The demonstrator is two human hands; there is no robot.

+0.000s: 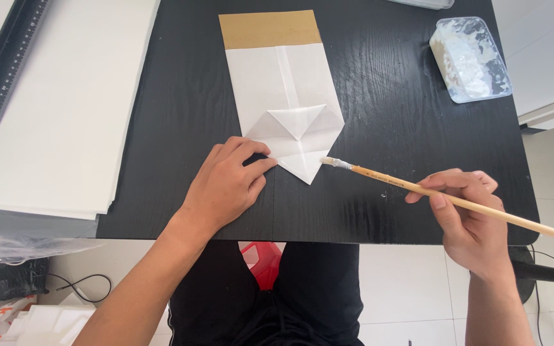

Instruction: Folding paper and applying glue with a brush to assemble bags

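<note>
Both forearms are bare with no sleeves showing, and the person wears black trousers (pixel 302 295)

We note a black wood-grain table (pixel 386 96) as the work surface. At its far right stands a clear plastic rectangular tub of white paste (pixel 470 59). To the left lies a thick stack of large white paper sheets (pixel 65 109), with a long black ruler (pixel 8 64) resting on its far corner. Below the table edge we see a red plastic stool (pixel 263 261) and pale floor tiles (pixel 405 282).
</note>
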